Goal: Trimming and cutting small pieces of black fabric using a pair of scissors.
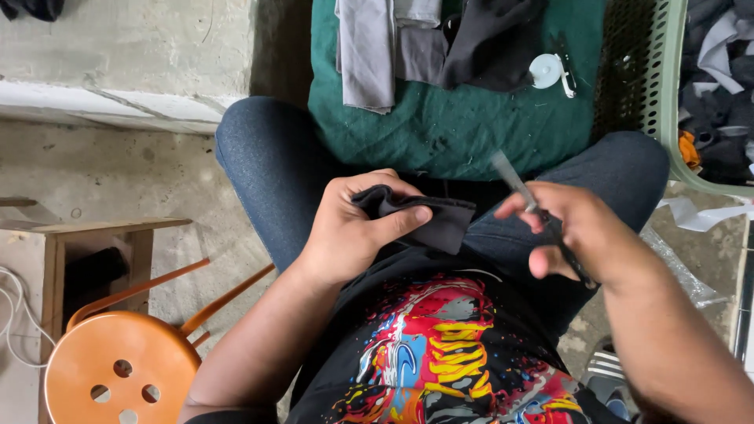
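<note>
I sit in blue jeans with both hands over my lap. My left hand [353, 224] grips a small folded piece of black fabric [440, 220], thumb pressed on top of it. My right hand [577, 228] holds a pair of scissors [522, 188], whose grey blades point up and to the left, just right of the fabric. The black handles are mostly hidden under my fingers. Whether the blades touch the fabric I cannot tell.
A green cloth-covered surface [440, 126] lies ahead with grey garments [369, 47], black cloth [487, 39] and a white round object [546, 71]. A pale green basket [667, 94] of clothes stands right. An orange stool [118, 369] and wooden bench [94, 235] stand left.
</note>
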